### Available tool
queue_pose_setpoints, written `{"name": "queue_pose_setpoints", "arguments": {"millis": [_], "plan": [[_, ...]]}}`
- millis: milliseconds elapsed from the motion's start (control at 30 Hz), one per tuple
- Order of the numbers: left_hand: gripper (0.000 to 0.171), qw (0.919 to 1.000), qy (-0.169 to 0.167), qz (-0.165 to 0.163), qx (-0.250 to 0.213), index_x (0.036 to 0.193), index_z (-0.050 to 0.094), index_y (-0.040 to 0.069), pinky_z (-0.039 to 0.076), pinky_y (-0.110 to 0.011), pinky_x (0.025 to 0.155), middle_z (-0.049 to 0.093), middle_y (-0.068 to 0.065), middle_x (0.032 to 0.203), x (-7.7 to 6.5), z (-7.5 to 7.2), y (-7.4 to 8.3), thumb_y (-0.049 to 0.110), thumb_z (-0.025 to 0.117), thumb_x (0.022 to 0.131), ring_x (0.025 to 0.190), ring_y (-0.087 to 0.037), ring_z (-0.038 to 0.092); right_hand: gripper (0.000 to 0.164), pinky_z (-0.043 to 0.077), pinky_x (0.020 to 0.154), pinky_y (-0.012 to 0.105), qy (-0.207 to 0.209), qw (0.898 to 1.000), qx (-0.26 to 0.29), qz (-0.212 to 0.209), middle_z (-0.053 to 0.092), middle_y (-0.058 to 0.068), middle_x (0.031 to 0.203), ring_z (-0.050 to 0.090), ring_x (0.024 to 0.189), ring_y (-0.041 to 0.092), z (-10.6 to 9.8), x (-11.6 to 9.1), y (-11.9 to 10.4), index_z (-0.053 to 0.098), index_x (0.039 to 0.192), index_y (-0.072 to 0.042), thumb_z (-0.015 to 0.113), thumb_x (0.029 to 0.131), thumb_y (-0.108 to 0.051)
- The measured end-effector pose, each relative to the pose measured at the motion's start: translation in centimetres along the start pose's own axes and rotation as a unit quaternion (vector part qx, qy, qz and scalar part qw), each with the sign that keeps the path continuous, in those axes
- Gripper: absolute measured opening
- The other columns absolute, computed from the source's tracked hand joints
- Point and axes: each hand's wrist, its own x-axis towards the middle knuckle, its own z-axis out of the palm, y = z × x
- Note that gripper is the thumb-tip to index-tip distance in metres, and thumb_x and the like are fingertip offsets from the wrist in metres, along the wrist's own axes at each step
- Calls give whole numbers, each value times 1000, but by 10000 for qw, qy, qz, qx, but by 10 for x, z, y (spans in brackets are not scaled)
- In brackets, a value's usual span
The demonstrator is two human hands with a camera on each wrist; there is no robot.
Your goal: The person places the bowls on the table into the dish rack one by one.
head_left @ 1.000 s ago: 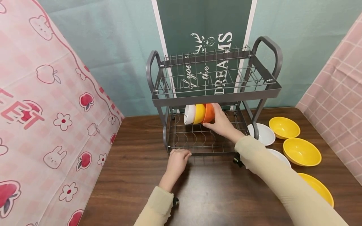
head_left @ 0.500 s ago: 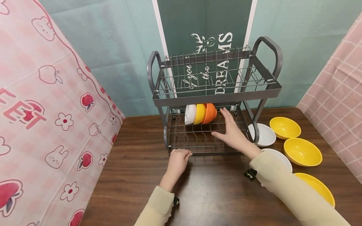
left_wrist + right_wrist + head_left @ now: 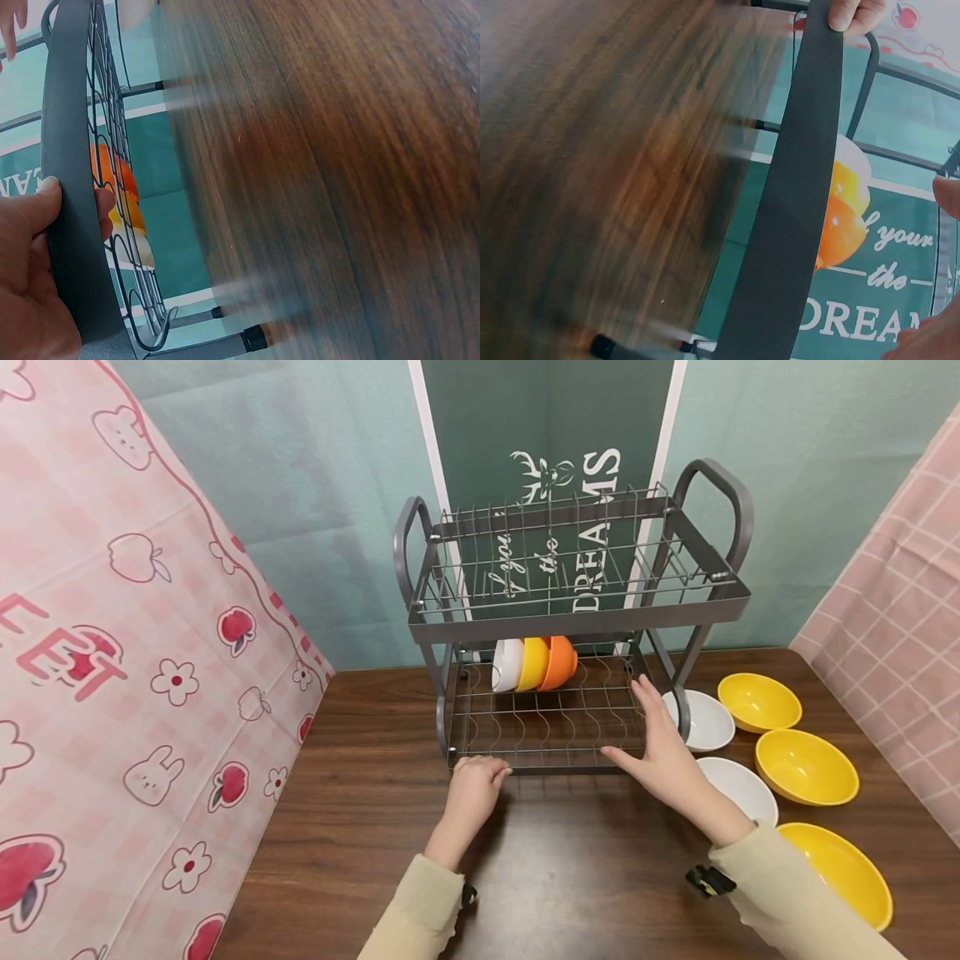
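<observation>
A nested trio of smooth, rounded bowls, one white (image 3: pixel 506 667), one yellow (image 3: pixel 531 665) and one orange (image 3: pixel 561 663), lay tipped on its side on the lower tier of a dark grey, two-tier metal dish rack (image 3: pixel 585 622), toward the back and left of centre, with the mouths facing left. Nothing but the thin, wavy wires seemed to steady it, so a jolt to the frame could probably roll the bowls or slide them apart. The left hand (image 3: pixel 474 787) grasped the flat front rail of that tier, thumb outside and fingers behind; a hard tug there might shift the rack and upset the stack. The right hand (image 3: pixel 666 763) held nothing, its thumb and fingers spread near the tier's right front corner, where a careless sweep could knock the upright post. To the right, two glossy white bowls (image 3: pixel 711 722) (image 3: pixel 738 790) and three shiny yellow bowls (image 3: pixel 759 702) (image 3: pixel 806 767) (image 3: pixel 842 875) sat upright on the brown wood-grained desk (image 3: pixel 352 827); the right sleeve (image 3: pixel 795 885) reached close past them and might nudge one. Behind hung a creased, dark green cloth with white lettering (image 3: pixel 555 410).
</observation>
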Motion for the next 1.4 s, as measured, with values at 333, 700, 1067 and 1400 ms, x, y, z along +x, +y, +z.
{"name": "queue_pose_setpoints", "arguments": {"millis": [333,700,1067,1400], "plan": [[8,10000,-34,-20,-23,80,71,17,45,-27,73,72,6,81,-1,0,0,24,67,81,78,-11,66,99,13,109,63,672,9975,-6,228,10,25,152,14,137,46,-10,-42,22,11,147,-6,76,74,-18],[8,10000,-18,-17,-13,80,71,17,45,-27,73,72,6,80,0,0,1,24,66,81,78,-11,66,99,16,105,66,575,9864,-703,1370,9,34,148,19,129,55,-8,-74,44,7,145,3,73,77,-25],[7,10000,35,10,9,79,71,17,45,-28,73,72,6,80,-1,0,1,23,67,81,76,-12,66,86,29,91,66,394,9756,-1533,1525,35,42,129,38,107,59,3,-87,61,28,134,15,73,72,-26],[7,10000,-25,-60,-60,80,71,17,46,-28,75,72,5,81,-1,0,1,22,68,81,79,-13,67,44,33,84,69,-98,9650,-2093,1579,52,39,111,50,96,57,6,-92,65,55,106,14,67,75,-15]]}}
